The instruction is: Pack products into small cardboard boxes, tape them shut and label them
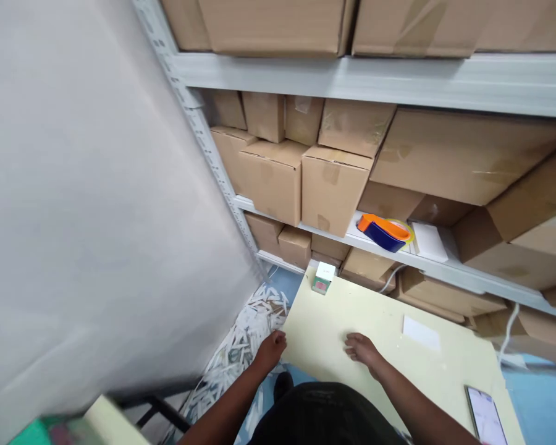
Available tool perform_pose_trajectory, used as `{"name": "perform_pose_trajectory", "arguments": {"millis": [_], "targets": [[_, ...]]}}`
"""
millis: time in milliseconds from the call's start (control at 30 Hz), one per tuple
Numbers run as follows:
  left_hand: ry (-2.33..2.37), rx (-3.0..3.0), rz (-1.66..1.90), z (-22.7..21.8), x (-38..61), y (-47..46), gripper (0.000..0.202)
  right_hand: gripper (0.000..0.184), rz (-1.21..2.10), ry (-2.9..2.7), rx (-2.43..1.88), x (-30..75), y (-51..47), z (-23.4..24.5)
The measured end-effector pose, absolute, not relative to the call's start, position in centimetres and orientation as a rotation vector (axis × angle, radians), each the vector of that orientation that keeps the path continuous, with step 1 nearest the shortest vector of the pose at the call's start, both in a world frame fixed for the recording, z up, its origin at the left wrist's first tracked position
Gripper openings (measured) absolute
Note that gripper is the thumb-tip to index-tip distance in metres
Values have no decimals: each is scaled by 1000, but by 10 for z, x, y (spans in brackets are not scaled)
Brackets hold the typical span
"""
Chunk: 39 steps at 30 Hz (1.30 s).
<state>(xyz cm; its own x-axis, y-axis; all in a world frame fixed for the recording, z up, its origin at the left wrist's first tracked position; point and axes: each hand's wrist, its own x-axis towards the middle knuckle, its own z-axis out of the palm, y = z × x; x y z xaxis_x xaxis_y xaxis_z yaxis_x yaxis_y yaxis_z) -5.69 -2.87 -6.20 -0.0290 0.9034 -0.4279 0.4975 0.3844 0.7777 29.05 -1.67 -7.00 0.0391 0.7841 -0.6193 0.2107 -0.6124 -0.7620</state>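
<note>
My left hand [271, 348] is beside the left edge of the pale yellow table [324, 334], its fingers curled closed with nothing visible in them. Over the tabletop, my right hand [362, 351] has its fingers loosely bent and apart, holding nothing. Ahead of both hands, a small white and green box [323, 277] stands at the table's far left corner. A white sheet of paper [421, 334] lies flat to the right of my right hand. Nearer the right end of the table is a phone [486, 415] with a lit screen.
Metal shelving [352, 80] full of cardboard boxes [333, 185] rises behind the table. An orange and blue tape dispenser [384, 233] rests on a shelf. White paper strips [241, 346] litter the floor at left, beside a pale wall [97, 185]. Something green [34, 432] shows at lower left.
</note>
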Motion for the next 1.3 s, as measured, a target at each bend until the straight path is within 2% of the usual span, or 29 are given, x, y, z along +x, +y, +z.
{"name": "perform_pose_trajectory", "arguments": {"millis": [200,400,700,867,1133,1300], "targets": [[1954,1029,589,-52,-22,-149,12,34,1875,-1014,-1798,342,-27,-92],[1992,1018,779,-21,36,-212,10,44,1910,-1215,-1725,345,-11,-56],[2110,816,1212,37,47,-295,22,48,2009,-1528,-1487,265,-24,-27],[2131,719,1326,61,29,-370,26,48,2010,-1641,-1355,199,-56,-9],[2184,699,1340,60,-9,-503,28,50,1961,-1758,-1295,117,-161,4],[2107,751,1317,49,-35,-543,28,45,1890,-1767,-1284,111,-213,7]]}}
